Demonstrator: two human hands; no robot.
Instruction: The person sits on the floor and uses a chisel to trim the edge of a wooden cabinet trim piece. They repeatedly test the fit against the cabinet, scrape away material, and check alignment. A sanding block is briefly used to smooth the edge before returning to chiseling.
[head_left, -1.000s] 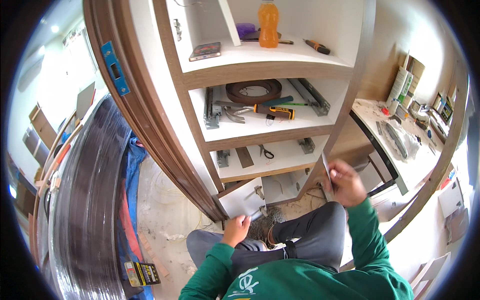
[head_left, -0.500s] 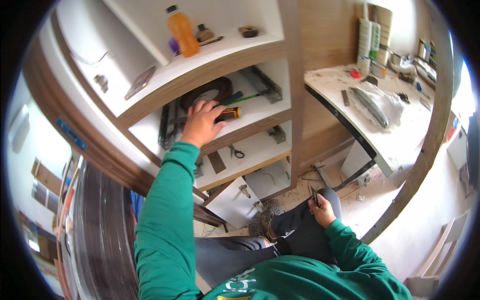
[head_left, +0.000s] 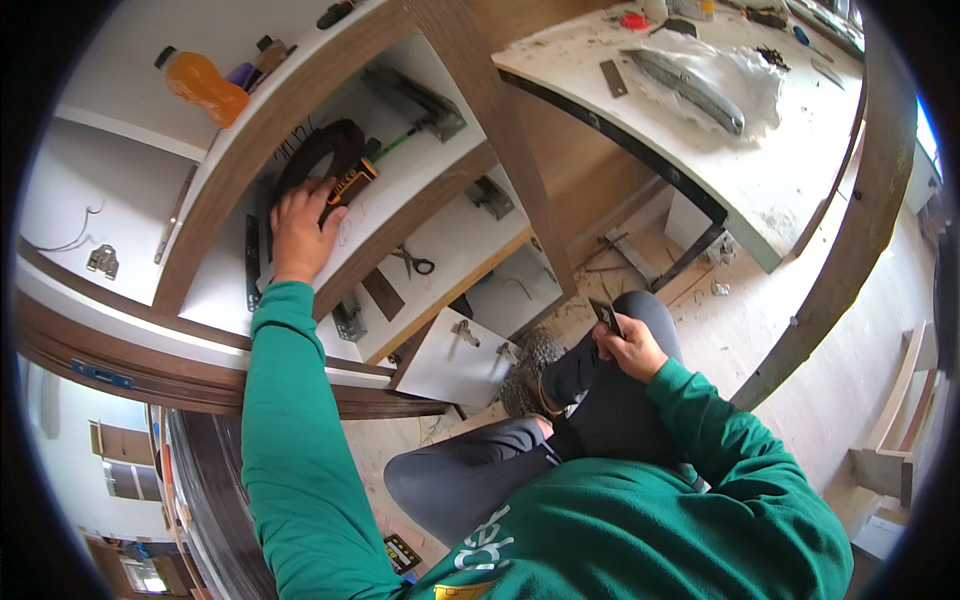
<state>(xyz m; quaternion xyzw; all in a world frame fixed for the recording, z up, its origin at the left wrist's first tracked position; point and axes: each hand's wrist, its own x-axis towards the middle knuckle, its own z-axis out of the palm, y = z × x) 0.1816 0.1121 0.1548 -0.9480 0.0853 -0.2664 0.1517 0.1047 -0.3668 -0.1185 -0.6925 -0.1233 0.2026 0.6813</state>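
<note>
In the head view, the left grip (head_left: 303,232) lies over the shelf (head_left: 430,165), yellow-black tool handle (head_left: 352,183) just right of it, dark roll (head_left: 345,138) just beyond; can't tell if it's closed on anything. Right grip (head_left: 622,338) is clamped on a small dark flat piece (head_left: 605,315), probably parked there so the left can reach, and it's showing more face than half a second ago.

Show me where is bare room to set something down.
White worktop: between the plastic wrapping and near corner, though dusty. Lower shelf: between scissors and right metal slide. Crowded: shelf above, around the left hand, with brown roll and orange-black handle.
</note>
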